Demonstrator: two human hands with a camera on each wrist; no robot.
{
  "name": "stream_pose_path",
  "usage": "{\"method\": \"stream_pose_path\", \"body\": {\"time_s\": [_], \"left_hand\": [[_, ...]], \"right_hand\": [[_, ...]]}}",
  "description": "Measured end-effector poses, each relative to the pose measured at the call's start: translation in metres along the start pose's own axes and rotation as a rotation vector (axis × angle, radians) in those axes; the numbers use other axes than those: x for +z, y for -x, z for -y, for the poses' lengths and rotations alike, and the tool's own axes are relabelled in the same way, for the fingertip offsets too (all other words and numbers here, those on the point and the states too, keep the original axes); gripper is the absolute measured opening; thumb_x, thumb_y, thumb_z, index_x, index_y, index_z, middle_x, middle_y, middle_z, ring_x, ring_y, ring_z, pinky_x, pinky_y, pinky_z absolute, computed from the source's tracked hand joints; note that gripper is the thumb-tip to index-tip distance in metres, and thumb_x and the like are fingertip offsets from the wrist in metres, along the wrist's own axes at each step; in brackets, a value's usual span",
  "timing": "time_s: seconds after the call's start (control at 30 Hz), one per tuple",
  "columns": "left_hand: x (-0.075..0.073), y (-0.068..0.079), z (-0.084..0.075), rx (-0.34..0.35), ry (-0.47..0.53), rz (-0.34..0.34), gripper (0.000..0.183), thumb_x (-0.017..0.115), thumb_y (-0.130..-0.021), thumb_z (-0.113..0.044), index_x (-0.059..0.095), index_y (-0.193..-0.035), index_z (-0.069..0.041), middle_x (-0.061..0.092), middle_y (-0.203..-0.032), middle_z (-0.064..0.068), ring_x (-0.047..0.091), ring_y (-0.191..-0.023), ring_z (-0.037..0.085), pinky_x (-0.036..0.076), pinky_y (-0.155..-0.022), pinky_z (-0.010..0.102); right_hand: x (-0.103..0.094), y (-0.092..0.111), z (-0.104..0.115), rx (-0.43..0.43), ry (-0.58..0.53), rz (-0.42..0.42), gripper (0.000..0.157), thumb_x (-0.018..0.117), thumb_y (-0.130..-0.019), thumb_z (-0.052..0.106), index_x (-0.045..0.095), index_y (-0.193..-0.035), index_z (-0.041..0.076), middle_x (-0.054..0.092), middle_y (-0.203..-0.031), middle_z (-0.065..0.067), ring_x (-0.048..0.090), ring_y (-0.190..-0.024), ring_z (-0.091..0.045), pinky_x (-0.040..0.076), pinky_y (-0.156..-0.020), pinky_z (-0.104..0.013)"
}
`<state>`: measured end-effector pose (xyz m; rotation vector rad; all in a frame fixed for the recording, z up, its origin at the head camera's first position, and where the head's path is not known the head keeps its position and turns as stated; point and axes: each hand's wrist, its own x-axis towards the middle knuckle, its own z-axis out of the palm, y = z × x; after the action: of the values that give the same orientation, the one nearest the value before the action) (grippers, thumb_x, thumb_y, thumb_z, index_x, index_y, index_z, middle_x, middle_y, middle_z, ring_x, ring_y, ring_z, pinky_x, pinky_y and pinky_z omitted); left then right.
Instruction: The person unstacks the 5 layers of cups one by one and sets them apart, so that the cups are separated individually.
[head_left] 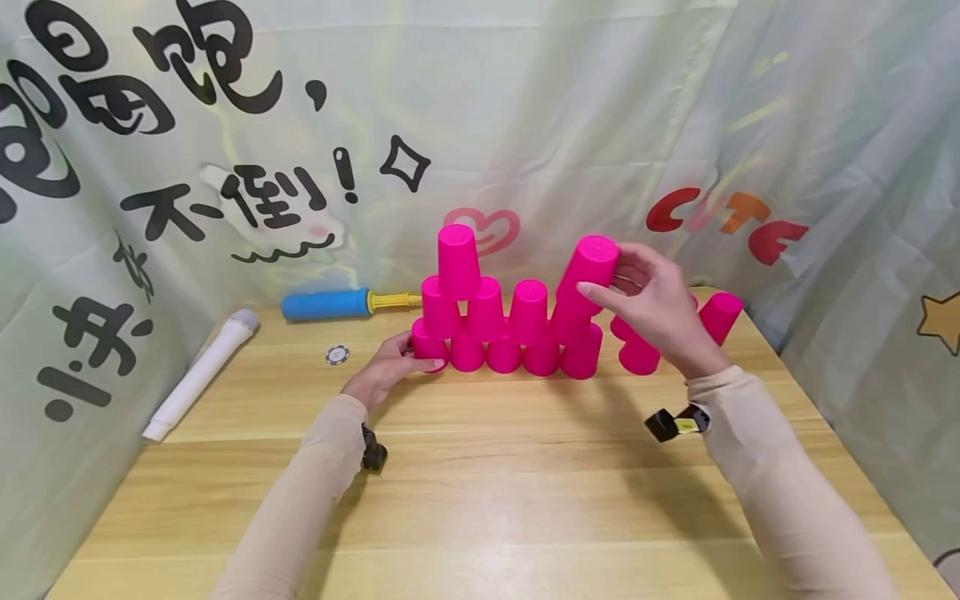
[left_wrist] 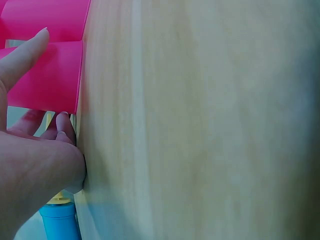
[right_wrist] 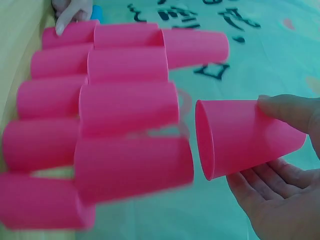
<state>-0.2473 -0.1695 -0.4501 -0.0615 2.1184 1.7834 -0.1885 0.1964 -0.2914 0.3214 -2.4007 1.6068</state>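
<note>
Upside-down pink cups stand in a stepped stack, with several in the bottom row (head_left: 503,357) and several more on top of them. One cup (head_left: 457,260) tops the left end. My left hand (head_left: 384,367) holds the leftmost bottom cup (left_wrist: 47,75), thumb across its front and fingers at its far side. In my right hand (head_left: 656,304) is another pink cup (right_wrist: 250,135), mouth down, gripped between thumb and fingers. The right wrist view shows a gap between its rim and the right-end cup (right_wrist: 135,167) of the second row.
Right of the stack, more pink cups (head_left: 721,315) stand partly behind my right hand. A blue and yellow hand pump (head_left: 327,305) lies behind on the left, near a poker chip (head_left: 337,355) and a white tube (head_left: 201,375). Printed cloth (head_left: 570,108) hangs around the wooden table (head_left: 480,492).
</note>
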Motion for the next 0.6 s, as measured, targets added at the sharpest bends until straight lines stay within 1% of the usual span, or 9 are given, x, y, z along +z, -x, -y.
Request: {"method": "stream_pose_path", "body": {"time_s": [0.17, 0.37, 0.43, 0.5, 0.6], "left_hand": [[0.0, 0.001, 0.0, -0.003, -0.003, -0.006, 0.075, 0.084, -0.084, -0.015, 0.048, -0.15, -0.014, 0.052, -0.146, 0.009, 0.046, -0.133, 0.032, 0.035, -0.116, 0.049], [0.0, 0.0, 0.001, -0.006, -0.003, -0.011, 0.074, 0.085, -0.083, -0.016, 0.049, -0.149, -0.015, 0.054, -0.145, 0.008, 0.047, -0.133, 0.031, 0.034, -0.116, 0.049], [-0.001, -0.001, 0.001, 0.001, -0.003, -0.004, 0.075, 0.085, -0.084, -0.016, 0.049, -0.149, -0.015, 0.053, -0.145, 0.009, 0.047, -0.133, 0.031, 0.035, -0.116, 0.049], [-0.001, -0.001, 0.001, 0.007, 0.003, 0.001, 0.075, 0.084, -0.084, -0.016, 0.048, -0.15, -0.014, 0.053, -0.146, 0.009, 0.047, -0.133, 0.032, 0.035, -0.116, 0.049], [0.0, -0.002, 0.002, 0.006, 0.008, 0.003, 0.075, 0.084, -0.084, -0.015, 0.048, -0.15, -0.014, 0.052, -0.146, 0.01, 0.047, -0.133, 0.032, 0.035, -0.116, 0.049]], "right_hand": [[-0.028, 0.014, -0.018, 0.046, 0.041, -0.084, 0.06, 0.081, -0.088, 0.024, 0.055, -0.139, 0.006, 0.064, -0.126, -0.005, 0.063, -0.11, -0.013, 0.051, -0.091, -0.014], [-0.06, 0.028, -0.043, 0.117, 0.026, -0.144, 0.058, 0.079, -0.09, 0.02, 0.054, -0.14, 0.006, 0.063, -0.118, 0.007, 0.063, -0.105, -0.006, 0.05, -0.085, -0.009], [-0.07, 0.031, -0.052, 0.129, 0.026, -0.159, 0.054, 0.079, -0.09, 0.017, 0.055, -0.137, 0.008, 0.063, -0.116, 0.011, 0.063, -0.103, -0.004, 0.05, -0.084, -0.008], [-0.079, 0.034, -0.062, 0.142, 0.014, -0.182, 0.048, 0.079, -0.089, 0.014, 0.058, -0.132, 0.012, 0.064, -0.112, 0.014, 0.063, -0.1, -0.002, 0.049, -0.083, -0.007], [-0.091, 0.039, -0.075, 0.163, 0.007, -0.213, 0.04, 0.08, -0.088, 0.011, 0.06, -0.122, 0.02, 0.065, -0.105, 0.017, 0.063, -0.096, 0.0, 0.049, -0.081, -0.006]]}}
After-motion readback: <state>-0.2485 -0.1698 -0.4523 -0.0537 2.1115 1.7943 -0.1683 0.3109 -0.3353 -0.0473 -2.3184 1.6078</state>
